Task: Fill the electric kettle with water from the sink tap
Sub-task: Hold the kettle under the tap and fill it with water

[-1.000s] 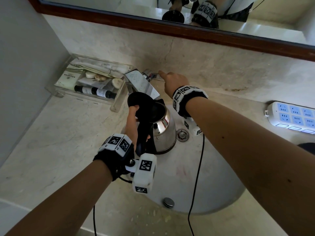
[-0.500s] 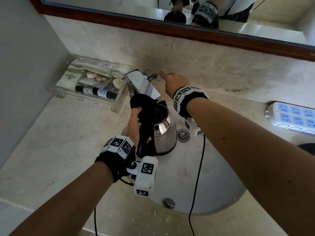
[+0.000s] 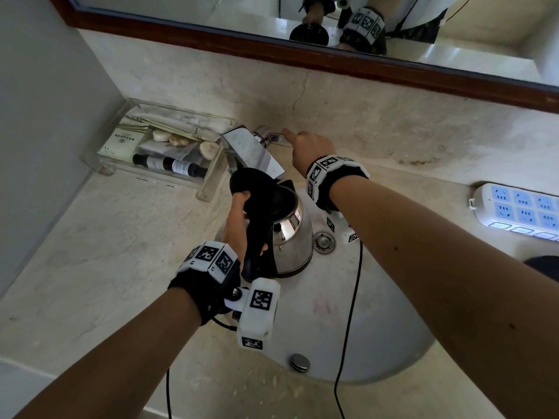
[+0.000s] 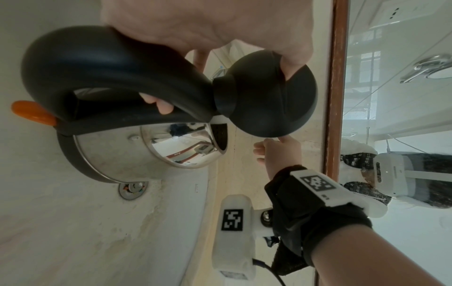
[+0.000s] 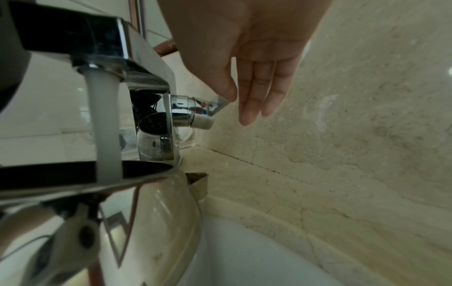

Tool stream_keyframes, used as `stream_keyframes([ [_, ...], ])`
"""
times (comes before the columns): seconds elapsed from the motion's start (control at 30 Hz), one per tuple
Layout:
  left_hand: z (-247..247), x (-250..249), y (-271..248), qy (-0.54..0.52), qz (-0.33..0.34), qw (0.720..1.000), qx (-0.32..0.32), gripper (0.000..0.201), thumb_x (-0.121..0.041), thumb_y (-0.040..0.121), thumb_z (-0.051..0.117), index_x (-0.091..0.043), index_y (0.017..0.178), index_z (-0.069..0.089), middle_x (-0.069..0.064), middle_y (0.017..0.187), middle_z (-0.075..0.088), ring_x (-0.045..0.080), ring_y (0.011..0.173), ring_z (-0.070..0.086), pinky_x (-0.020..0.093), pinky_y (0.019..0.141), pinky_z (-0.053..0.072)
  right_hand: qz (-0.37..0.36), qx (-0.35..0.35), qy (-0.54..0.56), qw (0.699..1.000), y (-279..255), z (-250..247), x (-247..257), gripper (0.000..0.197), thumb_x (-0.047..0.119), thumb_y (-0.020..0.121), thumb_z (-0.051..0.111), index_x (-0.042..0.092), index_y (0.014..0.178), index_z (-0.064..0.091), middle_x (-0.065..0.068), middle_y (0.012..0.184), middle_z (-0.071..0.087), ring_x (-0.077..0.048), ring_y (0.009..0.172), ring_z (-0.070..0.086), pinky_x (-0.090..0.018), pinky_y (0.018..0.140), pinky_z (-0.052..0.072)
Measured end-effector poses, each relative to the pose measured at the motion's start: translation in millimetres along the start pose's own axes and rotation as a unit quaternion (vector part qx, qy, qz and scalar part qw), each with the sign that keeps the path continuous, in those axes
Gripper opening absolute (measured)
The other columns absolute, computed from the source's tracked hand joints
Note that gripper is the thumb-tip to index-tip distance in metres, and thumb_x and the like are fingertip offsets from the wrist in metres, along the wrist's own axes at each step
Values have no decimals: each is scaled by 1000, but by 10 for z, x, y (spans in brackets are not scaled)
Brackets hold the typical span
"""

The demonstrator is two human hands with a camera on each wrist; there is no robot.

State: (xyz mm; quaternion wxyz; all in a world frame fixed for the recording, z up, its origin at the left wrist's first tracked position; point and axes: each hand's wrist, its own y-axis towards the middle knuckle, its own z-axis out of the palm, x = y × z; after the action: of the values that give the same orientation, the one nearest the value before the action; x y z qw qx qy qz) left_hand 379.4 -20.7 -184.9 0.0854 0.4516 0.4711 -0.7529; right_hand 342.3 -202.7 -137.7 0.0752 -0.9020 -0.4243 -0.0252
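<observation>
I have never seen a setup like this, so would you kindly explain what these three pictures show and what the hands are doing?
There is no machine here: a person wears one camera on the head and one on each wrist, in bands with black-and-white marker squares.

The head view looks down at a bathroom sink set in a marble counter. The left hand grips the black handle of a steel electric kettle, its lid tipped open, under the tap. The right hand reaches to the tap's lever.

The left wrist view, turned sideways, shows that grip up close. The right wrist view shows water running from the tap into the kettle, with the thumb touching the lever and the fingers straight.

Also on the counter: a clear tray of toiletries and a power strip.
</observation>
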Motion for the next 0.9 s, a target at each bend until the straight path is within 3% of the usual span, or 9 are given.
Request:
stream_keyframes([
  [0.07, -8, 7, 19, 4, 4, 1000, 4, 84, -67, 68, 50, 1, 116, 61, 19, 83, 59, 25, 51, 55, 25, 48, 45, -1, 0, -1, 1000, 3, -3, -3, 57, 3, 93, 43, 21, 146, 31, -16, 123, 60, -32, 110, 60, -37, 83, 49],
  [0.17, -10, 14, 43, 14, 2, 1000, 9, 91, -73, 54, 53, -2, 110, 59, 17, 76, 58, 27, 56, 54, 26, 50, 44, -1, 1, -4, 1000, 6, -1, -9, 57, 4, 93, 44, 21, 146, 30, -15, 122, 60, -32, 109, 61, -37, 82, 50],
  [0.33, -32, 26, 66, 34, 11, 999, 16, 90, -73, 53, 53, 2, 102, 61, 16, 65, 59, 26, 50, 55, 28, 52, 44, 0, 2, -6, 1000, 8, 5, -8, 57, 6, 93, 46, 22, 146, 30, -15, 125, 59, -32, 111, 60, -38, 83, 49],
  [0.9, -45, 27, 58, 21, -4, 1000, 17, 82, -73, 57, 55, -2, 98, 57, 13, 64, 56, 23, 50, 53, 27, 52, 44, -10, -1, -14, 1000, 20, -8, -32, 57, 3, 93, 43, 23, 146, 31, -15, 123, 60, -33, 111, 60, -38, 84, 49],
])
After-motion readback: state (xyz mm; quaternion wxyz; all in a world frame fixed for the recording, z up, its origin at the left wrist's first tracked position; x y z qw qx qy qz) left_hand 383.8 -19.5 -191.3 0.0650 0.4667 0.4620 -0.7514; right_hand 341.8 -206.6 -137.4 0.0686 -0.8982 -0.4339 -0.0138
